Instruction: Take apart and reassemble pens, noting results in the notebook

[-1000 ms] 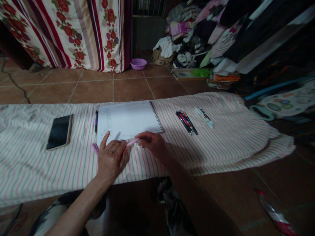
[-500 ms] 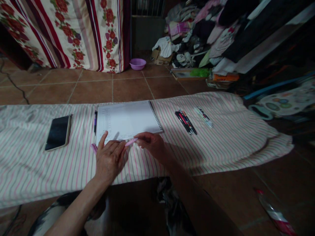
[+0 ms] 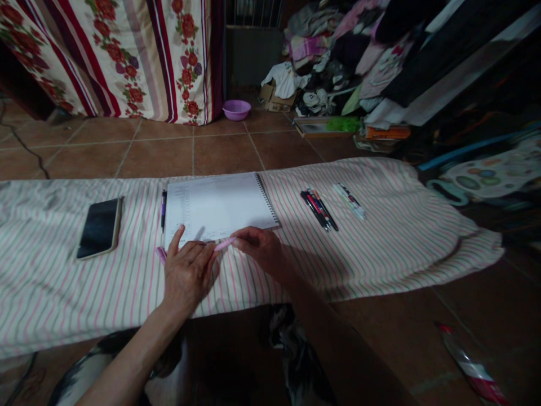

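A slim pink pen [image 3: 224, 244] lies between my two hands, just off the near edge of the spiral notebook [image 3: 224, 203]. My left hand [image 3: 188, 270] is palm down, its fingers closed over the pen's left end and one finger sticking out toward the page. With a fingertip pinch, my right hand [image 3: 260, 248] has the pen's right end. Beside my left hand, a purple piece [image 3: 161, 255] pokes out, partly hidden. A dark pen with a purple grip [image 3: 163, 211] rests along the notebook's left edge. The notebook lies open, its coil on the right; faint writing shows on the page.
A smartphone [image 3: 99, 228] lies on the striped cloth [image 3: 401, 225] at left. Several dark and red pens [image 3: 319, 210] sit right of the notebook, near some white pens [image 3: 350, 201]. On the floor are a purple basin [image 3: 236, 110] and a bottle with a red label [image 3: 471, 363].
Hardly anything differs. The pink pen and both hands stay in nearly the same place, with only a very slight shift of the pen and right fingertips.
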Available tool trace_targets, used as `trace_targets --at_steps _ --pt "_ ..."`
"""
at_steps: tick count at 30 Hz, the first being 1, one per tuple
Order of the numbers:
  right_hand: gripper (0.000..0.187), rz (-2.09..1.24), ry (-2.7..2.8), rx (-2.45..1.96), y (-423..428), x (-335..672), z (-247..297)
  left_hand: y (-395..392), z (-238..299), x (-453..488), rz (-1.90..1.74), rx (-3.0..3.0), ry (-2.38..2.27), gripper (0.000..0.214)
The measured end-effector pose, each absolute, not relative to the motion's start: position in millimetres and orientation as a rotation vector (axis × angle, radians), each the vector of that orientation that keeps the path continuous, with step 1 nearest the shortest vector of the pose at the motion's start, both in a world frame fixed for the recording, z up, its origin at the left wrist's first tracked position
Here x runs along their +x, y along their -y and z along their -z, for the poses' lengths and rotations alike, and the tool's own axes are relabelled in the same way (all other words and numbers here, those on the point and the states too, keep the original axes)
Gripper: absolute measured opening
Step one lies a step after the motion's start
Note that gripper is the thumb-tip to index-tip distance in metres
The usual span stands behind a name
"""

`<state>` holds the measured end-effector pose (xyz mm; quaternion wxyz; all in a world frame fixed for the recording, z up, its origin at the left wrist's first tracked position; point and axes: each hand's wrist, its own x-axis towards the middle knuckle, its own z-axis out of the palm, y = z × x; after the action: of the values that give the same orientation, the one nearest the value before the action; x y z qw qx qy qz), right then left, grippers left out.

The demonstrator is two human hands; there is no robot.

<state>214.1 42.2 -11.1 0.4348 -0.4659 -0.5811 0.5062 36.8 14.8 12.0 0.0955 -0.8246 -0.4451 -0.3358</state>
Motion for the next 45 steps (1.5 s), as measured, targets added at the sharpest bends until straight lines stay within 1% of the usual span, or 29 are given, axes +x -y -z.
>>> trace_targets --at_steps 17,24,34,39,42,45 --pt "0.016 -1.304 1.417 -1.187 -40.4 213.5 7.5 -15.6 -9.7 35.4 0.989 -2.455 1.297 0.013" --pt "0.017 -1.255 1.453 -1.185 -41.2 214.0 9.3 -15.4 -8.9 35.5 0.991 -2.46 1.31 0.014" --pt "0.019 -1.352 1.384 -1.16 -41.3 213.9 7.1 -15.6 -9.7 36.4 0.986 -2.468 1.344 0.016" --pt "0.015 -1.303 1.433 -1.158 -40.6 213.7 6.0 -15.4 -8.2 35.7 0.961 -2.512 1.345 0.016" --pt "0.016 -1.274 1.442 -1.179 -40.8 214.1 7.8 -15.5 -7.5 35.6 0.947 -2.505 1.348 0.015" --pt "0.018 -1.317 1.434 -1.166 -41.1 214.4 9.3 -15.7 -7.2 36.1 0.93 -2.504 1.342 0.015"
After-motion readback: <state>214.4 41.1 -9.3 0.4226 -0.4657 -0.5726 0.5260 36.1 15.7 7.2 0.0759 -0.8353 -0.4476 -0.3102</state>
